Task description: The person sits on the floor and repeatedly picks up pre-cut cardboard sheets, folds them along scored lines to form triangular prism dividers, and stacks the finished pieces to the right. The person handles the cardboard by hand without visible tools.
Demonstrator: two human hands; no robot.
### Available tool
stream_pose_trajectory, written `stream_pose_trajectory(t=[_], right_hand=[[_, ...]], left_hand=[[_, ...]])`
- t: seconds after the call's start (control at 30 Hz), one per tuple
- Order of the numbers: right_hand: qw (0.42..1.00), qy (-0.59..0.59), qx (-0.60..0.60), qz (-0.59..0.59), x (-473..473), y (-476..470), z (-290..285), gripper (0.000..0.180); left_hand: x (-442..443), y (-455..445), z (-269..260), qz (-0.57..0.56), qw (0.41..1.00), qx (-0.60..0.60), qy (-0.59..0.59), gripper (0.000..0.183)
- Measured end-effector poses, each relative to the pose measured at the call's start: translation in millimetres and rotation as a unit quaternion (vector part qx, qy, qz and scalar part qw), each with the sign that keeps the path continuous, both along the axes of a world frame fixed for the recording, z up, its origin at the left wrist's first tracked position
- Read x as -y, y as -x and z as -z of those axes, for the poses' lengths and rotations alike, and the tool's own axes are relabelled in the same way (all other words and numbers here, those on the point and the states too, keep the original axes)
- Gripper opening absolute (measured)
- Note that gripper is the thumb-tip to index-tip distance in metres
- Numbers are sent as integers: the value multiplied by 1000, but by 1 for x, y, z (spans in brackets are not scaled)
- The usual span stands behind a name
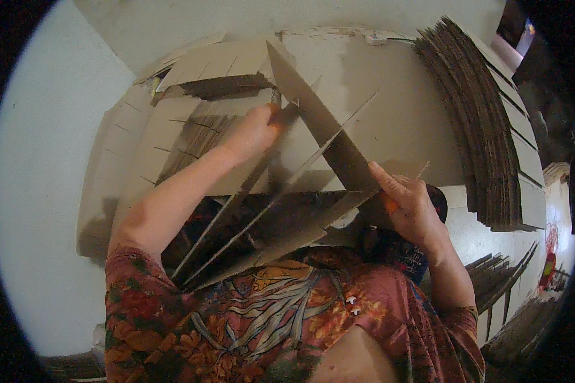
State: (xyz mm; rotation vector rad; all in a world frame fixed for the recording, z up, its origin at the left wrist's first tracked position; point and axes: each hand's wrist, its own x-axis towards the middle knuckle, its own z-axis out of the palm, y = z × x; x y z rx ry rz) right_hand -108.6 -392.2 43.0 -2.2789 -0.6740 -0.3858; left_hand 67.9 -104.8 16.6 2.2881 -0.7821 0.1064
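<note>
Several long slotted cardboard strips cross one another in front of my chest. One wide grey-brown cardboard strip (323, 127) slants from the far middle of the table down to my right hand (409, 208). That hand grips its near end, thumb on the face, where other strips meet it. My left hand (256, 129) is closed around the upper part of a darker strip (261, 170), left of the wide one. More strips (311, 234) fan toward my left elbow, their near ends close to my patterned top. Orange coverings show on some fingers. The fingertips of both hands are partly hidden.
A tall row of stacked slotted cardboard (474, 129) stands at the table's right side. Flatter cardboard stacks lie at the left (191, 134) and far left back (220, 60). Below the right edge is another cardboard pile (491, 273). A pale wall (62, 143) is at the left.
</note>
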Motion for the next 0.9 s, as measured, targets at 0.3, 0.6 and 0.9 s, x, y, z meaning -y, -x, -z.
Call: stream_pose_trajectory(t=[0.3, 0.6, 0.9], right_hand=[[994, 34, -26, 100, 39, -37, 6, 48], [968, 158, -24, 195, 104, -114, 24, 49], [914, 259, 9, 313, 108, -144, -2, 43]], left_hand=[[11, -19, -44, -1, 974, -193, 122, 27], [-43, -123, 2, -203, 941, 161, -219, 55], [-52, -179, 10, -282, 919, 94, -258, 36]])
